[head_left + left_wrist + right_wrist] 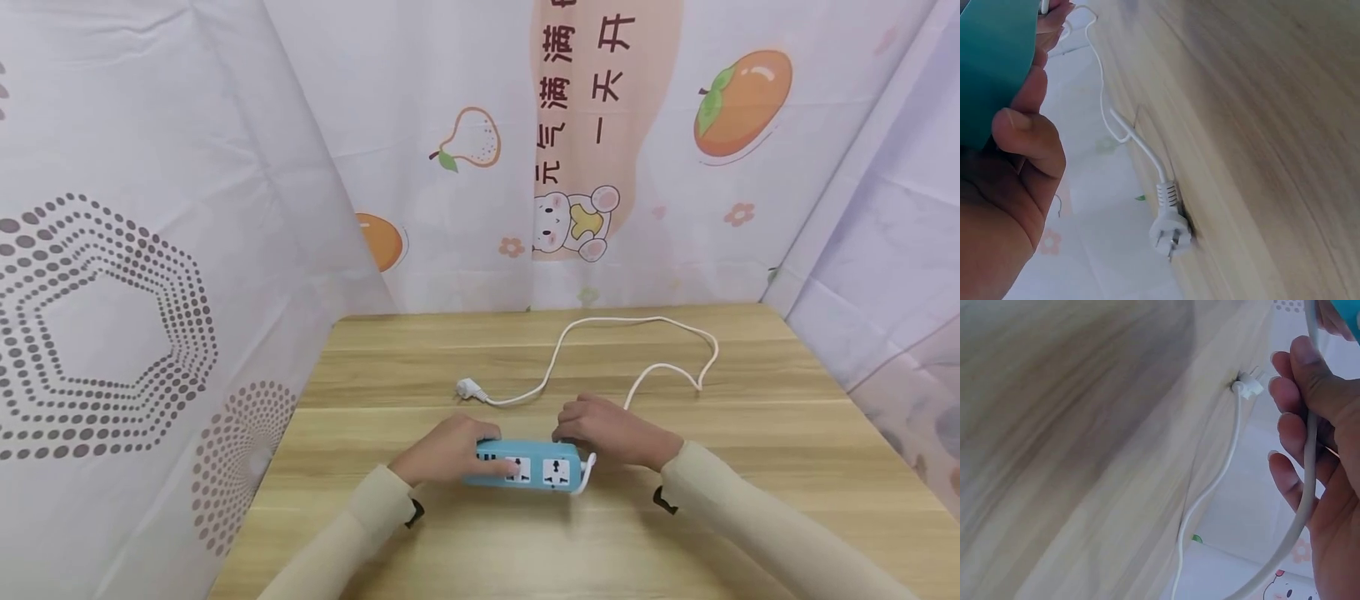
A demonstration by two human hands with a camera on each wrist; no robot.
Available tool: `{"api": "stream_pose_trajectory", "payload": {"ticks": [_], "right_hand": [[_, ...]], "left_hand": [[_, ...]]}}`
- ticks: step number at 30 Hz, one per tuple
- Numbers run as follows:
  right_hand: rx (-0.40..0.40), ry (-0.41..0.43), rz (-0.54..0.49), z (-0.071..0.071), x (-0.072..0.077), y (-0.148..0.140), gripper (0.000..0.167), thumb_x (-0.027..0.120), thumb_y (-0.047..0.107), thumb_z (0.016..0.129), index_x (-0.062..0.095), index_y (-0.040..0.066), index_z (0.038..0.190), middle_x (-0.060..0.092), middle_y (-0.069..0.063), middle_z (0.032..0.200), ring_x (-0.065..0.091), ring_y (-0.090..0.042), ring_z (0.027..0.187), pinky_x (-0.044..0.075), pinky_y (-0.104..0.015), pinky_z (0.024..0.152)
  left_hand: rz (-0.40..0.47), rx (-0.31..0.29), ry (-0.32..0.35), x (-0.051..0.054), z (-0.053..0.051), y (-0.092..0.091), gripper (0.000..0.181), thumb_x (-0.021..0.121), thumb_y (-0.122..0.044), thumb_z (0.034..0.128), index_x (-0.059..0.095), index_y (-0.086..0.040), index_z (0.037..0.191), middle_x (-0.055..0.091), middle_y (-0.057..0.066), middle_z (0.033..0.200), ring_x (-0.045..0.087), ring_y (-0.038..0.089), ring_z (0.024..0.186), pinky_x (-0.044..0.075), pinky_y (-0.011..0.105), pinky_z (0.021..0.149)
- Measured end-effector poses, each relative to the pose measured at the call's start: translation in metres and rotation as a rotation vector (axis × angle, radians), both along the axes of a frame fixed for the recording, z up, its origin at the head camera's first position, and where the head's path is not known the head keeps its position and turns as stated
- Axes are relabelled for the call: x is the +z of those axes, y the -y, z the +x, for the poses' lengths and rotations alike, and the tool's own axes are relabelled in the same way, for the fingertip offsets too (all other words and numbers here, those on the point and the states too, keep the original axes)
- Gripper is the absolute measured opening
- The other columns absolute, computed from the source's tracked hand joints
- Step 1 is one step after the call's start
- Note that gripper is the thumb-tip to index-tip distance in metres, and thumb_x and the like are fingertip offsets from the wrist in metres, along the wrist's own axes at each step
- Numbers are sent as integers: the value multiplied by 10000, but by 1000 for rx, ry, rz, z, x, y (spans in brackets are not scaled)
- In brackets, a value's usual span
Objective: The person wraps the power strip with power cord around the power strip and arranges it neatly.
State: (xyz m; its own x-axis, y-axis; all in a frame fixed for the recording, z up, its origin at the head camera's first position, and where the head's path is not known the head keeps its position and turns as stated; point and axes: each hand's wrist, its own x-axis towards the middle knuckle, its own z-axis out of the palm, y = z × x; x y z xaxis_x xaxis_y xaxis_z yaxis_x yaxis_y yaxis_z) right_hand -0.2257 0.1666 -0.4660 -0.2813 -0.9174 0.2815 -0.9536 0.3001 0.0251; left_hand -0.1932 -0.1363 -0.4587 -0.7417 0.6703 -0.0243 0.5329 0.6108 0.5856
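My left hand (448,450) grips the left end of a light blue power strip (542,451), its thumb lying over the face with the sockets. The strip is tilted so that face shows in the head view. From its right end a white cable (1285,547) loops out and passes through my right hand (615,431). Thumb and fingers pinch that cable close to the strip, as the right wrist view shows. Beyond both hands, the white plug (468,389) lies on the table, metal prongs visible in the left wrist view.
The cable's remaining length curves over the far part of the wooden table (360,358), bending sharply at the right. Printed cloth curtains (480,217) hang behind and along both sides of the table. A dark band (415,513) shows at the left wrist.
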Motion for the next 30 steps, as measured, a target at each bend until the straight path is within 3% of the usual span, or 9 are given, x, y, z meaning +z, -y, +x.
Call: {"api": "stream_pose_trajectory", "payload": {"ticks": [5,9,16,23,30], "right_hand": [[31,20,-67,-4,3,3,105,843,151,850,765,174,916,643,115,797,589,-51,756,480,-234,707],[38,33,-119,-6,6,5,95,839,230,858,750,200,856,609,136,751,560,-41,722,470,-210,665],[-8,66,-133,-5,8,6,106,837,200,867,732,197,849,606,127,777,577,-24,738,496,-247,679],[-42,123,-96,2,13,12,90,804,148,903,722,172,874,616,112,822,599,-20,740,512,-258,693],[-177,151,-74,9,20,17,81,774,148,926,714,167,873,615,104,827,544,-11,694,485,-241,625]], "left_hand": [[-66,-37,-112,0,3,-4,463,699,-686,866,570,-254,759,470,-156,614,412,-2,530,330,204,506],[-112,-48,-190,-2,7,-9,471,689,-696,866,563,-259,748,450,-168,593,382,-9,508,308,204,483],[-126,-4,-221,-7,7,-11,491,651,-731,872,581,-261,744,471,-177,587,385,-16,500,312,203,470],[-206,8,-321,-6,10,-15,545,611,-778,862,563,-248,744,424,-163,579,342,-10,499,286,210,463],[-203,77,-351,-6,14,-18,534,610,-746,890,564,-235,740,459,-151,588,371,6,494,303,224,448]]}}
